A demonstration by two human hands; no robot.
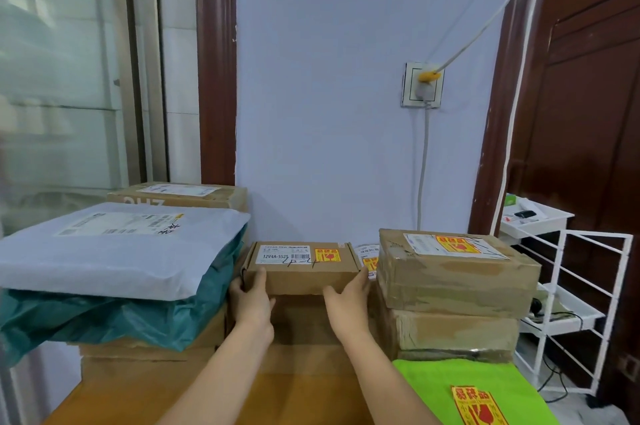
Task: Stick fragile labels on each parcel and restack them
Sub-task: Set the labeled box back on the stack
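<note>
Cardboard parcel [300, 267], flat and rectangular, gripped by both hands.

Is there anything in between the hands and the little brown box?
No. Both hands are already on the small cardboard box: the left hand holds its left end and the right hand its right end. It sits on another box, between the grey mailer bag and the taped box.

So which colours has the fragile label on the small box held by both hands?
Yellow with red print. The head view shows the fragile label on top of the small box.
</note>
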